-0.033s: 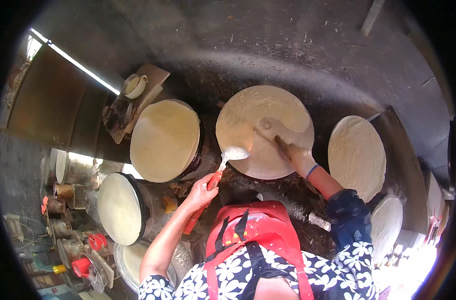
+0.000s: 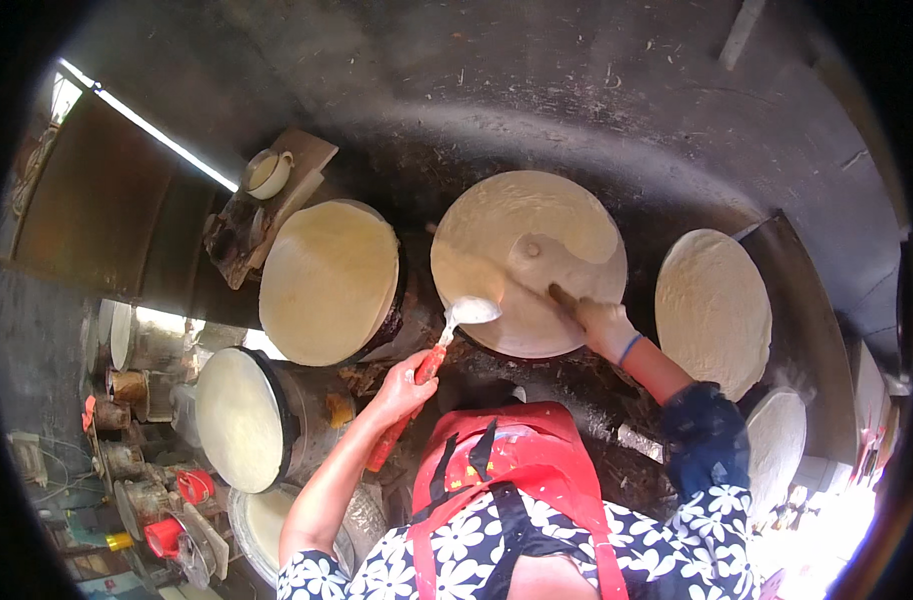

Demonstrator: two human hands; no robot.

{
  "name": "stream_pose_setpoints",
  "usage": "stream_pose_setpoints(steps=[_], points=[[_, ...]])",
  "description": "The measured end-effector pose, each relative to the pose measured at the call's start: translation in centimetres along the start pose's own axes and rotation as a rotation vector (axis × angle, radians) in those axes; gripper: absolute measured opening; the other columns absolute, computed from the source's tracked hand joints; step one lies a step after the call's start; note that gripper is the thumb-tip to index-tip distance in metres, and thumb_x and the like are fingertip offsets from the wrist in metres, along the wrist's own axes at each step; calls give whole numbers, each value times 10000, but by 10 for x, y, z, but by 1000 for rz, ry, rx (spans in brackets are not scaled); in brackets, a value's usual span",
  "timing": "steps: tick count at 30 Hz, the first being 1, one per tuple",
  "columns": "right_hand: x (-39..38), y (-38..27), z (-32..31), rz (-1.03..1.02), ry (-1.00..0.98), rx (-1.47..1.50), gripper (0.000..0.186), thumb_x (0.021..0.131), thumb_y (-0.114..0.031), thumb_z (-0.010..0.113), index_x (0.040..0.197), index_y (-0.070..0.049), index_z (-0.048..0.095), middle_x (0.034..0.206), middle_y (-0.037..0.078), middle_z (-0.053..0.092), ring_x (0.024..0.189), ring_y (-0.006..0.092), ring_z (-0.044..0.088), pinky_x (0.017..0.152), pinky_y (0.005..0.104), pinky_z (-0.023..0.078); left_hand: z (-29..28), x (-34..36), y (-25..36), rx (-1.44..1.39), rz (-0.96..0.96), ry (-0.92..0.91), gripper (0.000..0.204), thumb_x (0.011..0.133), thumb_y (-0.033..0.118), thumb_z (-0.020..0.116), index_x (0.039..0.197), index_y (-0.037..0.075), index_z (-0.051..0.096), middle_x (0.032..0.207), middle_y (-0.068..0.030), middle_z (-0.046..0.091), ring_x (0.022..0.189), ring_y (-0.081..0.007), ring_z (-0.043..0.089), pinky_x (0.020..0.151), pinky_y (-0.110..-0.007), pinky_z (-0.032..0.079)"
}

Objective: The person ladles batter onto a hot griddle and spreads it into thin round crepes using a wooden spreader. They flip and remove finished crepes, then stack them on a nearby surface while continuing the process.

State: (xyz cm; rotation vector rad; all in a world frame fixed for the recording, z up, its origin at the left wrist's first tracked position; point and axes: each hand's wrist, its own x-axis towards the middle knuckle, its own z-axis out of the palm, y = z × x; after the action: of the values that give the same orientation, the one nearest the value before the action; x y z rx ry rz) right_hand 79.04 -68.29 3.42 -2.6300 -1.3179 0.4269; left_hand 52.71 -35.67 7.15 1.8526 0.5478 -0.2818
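My left hand (image 2: pixel 407 385) grips the red handle of a ladle (image 2: pixel 477 310), whose white-coated bowl hangs over the lower edge of the central round griddle (image 2: pixel 517 200). Batter covers that griddle, with an uneven patch at upper right. My right hand (image 2: pixel 602 325) is closed on the wooden handle of a spreader (image 2: pixel 567 300), which reaches onto the batter; its blade is smeared by motion. A griddle with a smooth pale sheet (image 2: pixel 327 280) stands left of centre, and one with a bubbly sheet (image 2: pixel 715 310) right of my right hand.
More coated griddles (image 2: pixel 239 420) stand at lower left, lower right and bottom. A cream pot (image 2: pixel 267 175) sits on a board at upper left. Red containers (image 2: pixel 165 536) and clutter fill the lower left. A dark, worn surface (image 2: pixel 577 70) spans the top.
My right hand and the spreader have moved very slightly downward. My left hand and the ladle are almost where they were, the ladle's bowl a touch lower.
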Motion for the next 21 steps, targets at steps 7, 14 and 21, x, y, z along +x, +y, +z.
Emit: stream_pose_setpoints(steps=[7, 14, 21], points=[[-129, -45, -47, 107, -116, -106, 576, 1065, -240, 545, 1624, -216, 409, 1066, 211, 734, 812, 421, 738, 677, 517, 581, 18, -19, -11, -2, 79, -217, 570, 896, 191, 719, 1435, 39, 611, 1169, -123, 728, 1068, -167, 666, 982, -333, 522], [-59, -165, 57, 606, 317, 427, 660, 1081, -294, 498, 1686, -171, 265, 1130, 283, 715, 927, 468, 724, 798, 560, 571, -14, 2, 29, -340, 130, -74, 453, 972, 59, 651, 1420, 73, 583, 866, -34, 658, 651, -118, 622, 613, -276, 519], [85, -322, 106, 756, 372, 652, 630, 1070, -279, 511, 1650, -158, 298, 1162, 308, 695, 988, 505, 705, 831, 592, 539, -97, -12, 65, -686, 186, 18, 413, 1025, 53, 579, 1433, 60, 519, 770, 20, 533, 521, -60, 466, 465, -233, 408]])
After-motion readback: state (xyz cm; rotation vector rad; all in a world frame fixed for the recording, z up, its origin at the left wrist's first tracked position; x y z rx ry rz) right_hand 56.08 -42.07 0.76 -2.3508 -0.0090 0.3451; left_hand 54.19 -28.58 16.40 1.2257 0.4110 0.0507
